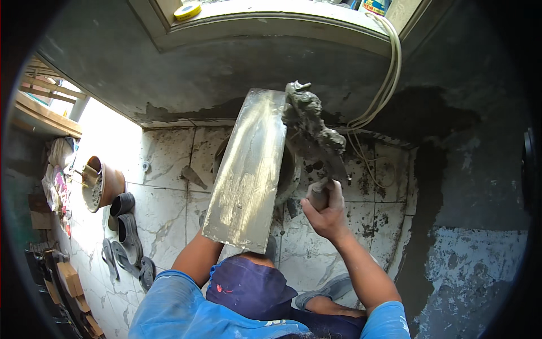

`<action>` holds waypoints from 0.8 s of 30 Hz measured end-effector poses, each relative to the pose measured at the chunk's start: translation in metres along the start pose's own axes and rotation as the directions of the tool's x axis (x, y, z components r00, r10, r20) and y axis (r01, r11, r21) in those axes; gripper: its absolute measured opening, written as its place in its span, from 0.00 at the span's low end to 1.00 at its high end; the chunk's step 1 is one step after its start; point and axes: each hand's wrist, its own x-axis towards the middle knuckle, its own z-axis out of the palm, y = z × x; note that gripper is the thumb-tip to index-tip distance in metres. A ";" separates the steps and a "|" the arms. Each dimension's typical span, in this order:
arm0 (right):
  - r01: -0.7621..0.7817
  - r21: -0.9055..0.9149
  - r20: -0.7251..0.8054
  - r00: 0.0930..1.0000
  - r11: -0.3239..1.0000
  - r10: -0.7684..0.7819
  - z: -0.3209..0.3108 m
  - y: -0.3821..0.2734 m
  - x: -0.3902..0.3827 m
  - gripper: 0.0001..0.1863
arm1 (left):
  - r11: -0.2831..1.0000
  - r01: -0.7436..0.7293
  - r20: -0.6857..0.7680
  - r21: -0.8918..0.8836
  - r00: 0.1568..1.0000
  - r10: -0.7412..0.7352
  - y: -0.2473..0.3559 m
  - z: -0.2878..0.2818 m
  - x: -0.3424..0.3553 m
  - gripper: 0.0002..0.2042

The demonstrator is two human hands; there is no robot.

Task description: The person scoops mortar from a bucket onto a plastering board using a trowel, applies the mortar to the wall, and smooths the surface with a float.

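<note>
Grey wall (214, 68) | my right hand (327, 212) clasps trowel (319, 195); left hand hidden behind board (248, 169), can't tell grip | likely loading mortar (310, 116); next wants steadiness

the long flat board (247, 175) looks smooth, its faint sheen broken by dull, streaky grey smears. the mortar (310, 116) is rough, lumpy and wet-looking, and the trowel (337, 165) has a dull grey, smeared blade. underneath, glossy marble-patterned floor tiles (158, 212) turn gritty where dirt has spattered. the wall (209, 70) is matt grey and fairly smooth, the blue shirt (169, 308) soft matt cloth, the cable (390, 68) smooth and plastic-looking, the blocks (69, 279) bare matt wood
</note>
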 end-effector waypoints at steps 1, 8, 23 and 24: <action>0.029 -0.052 -0.064 0.997 0.998 -0.033 0.011 0.014 0.005 0.26 | 1.000 0.018 0.003 0.002 1.000 -0.018 -0.006 0.004 0.001 0.25; 0.184 -0.446 -0.228 0.923 0.876 -0.310 0.043 0.079 0.025 0.33 | 0.996 0.083 0.016 0.028 0.996 -0.084 -0.025 0.007 -0.002 0.25; 0.249 -0.599 0.062 0.962 0.762 -0.265 -0.029 0.100 -0.035 0.24 | 0.996 0.068 -0.039 0.056 0.997 -0.066 -0.015 -0.014 -0.002 0.25; 0.259 -0.617 0.098 0.962 0.743 -0.254 -0.035 0.103 -0.042 0.24 | 0.996 0.056 -0.051 0.065 0.997 -0.053 -0.013 -0.017 -0.002 0.25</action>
